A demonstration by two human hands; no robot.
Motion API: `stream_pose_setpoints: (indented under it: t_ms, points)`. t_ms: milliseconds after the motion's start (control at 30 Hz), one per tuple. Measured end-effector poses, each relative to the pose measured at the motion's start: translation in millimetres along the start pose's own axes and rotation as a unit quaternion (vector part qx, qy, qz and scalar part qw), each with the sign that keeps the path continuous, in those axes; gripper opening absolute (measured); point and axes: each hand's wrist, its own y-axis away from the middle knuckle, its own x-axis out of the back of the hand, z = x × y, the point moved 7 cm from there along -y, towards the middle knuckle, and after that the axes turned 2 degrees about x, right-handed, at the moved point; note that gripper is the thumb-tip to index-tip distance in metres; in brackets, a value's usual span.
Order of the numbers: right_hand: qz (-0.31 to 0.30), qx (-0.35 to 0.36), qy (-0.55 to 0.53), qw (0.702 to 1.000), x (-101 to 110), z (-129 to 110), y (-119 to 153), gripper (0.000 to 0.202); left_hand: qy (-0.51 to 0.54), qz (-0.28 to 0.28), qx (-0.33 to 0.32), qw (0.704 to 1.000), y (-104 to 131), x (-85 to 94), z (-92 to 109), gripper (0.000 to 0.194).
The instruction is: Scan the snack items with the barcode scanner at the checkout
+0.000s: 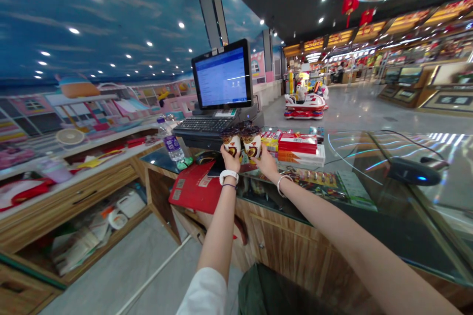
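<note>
Two white printed cups with dark brown tops stand side by side over the counter, in front of the monitor. Around the left cup (232, 140) are the fingers of my left hand (231, 160), with a white watch or band on that wrist. My right hand (267, 162) grips the right cup (253, 141) from its right side; a bangle circles this wrist. Another dark top shows just behind the pair, mostly hidden. Whether the cups' bases touch the counter I cannot tell.
A monitor (223, 76) and keyboard (203, 125) stand behind the cups. To the left are a water bottle (172, 145) and a red sheet (195, 188); to the right, red boxes (297, 142) and a scanner (414, 172) on the glass counter (384, 206).
</note>
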Motion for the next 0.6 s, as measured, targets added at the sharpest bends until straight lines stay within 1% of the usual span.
stream_pose_setpoints:
  t_ms: [100, 200, 267, 333, 400, 467, 533, 600]
  points:
    - [-0.015, 0.006, 0.015, 1.0, -2, 0, 1, 0.075, -0.02, -0.003, 0.007, 1.0, 1, -1.0, 3, 0.088]
    - [-0.036, 0.02, 0.018, 0.999, -4, -1, 5, 0.081, -0.047, -0.013, 0.022, 0.999, 4, -0.8, 11, 0.087]
    - [-0.042, 0.036, 0.019, 0.998, -2, -2, 10, 0.087, -0.089, -0.016, 0.019, 0.996, 11, 1.9, 20, 0.091]
    - [-0.049, 0.055, 0.027, 0.997, 1, -4, 18, 0.089, -0.159, -0.025, -0.004, 0.987, 22, 5.3, 32, 0.097]
    - [-0.071, 0.076, 0.051, 0.993, 2, -7, 27, 0.089, -0.259, -0.054, -0.021, 0.964, 37, 6.8, 39, 0.092]
    - [-0.102, 0.087, 0.085, 0.987, 2, -9, 36, 0.087, -0.354, -0.093, -0.038, 0.93, 53, 6.4, 43, 0.08]
    - [-0.127, 0.083, 0.116, 0.982, 1, -9, 42, 0.085, -0.423, -0.135, -0.037, 0.895, 66, 5.1, 42, 0.073]
    - [-0.141, 0.074, 0.135, 0.978, 0, -9, 45, 0.084, -0.468, -0.174, -0.028, 0.866, 74, 2.8, 40, 0.07]
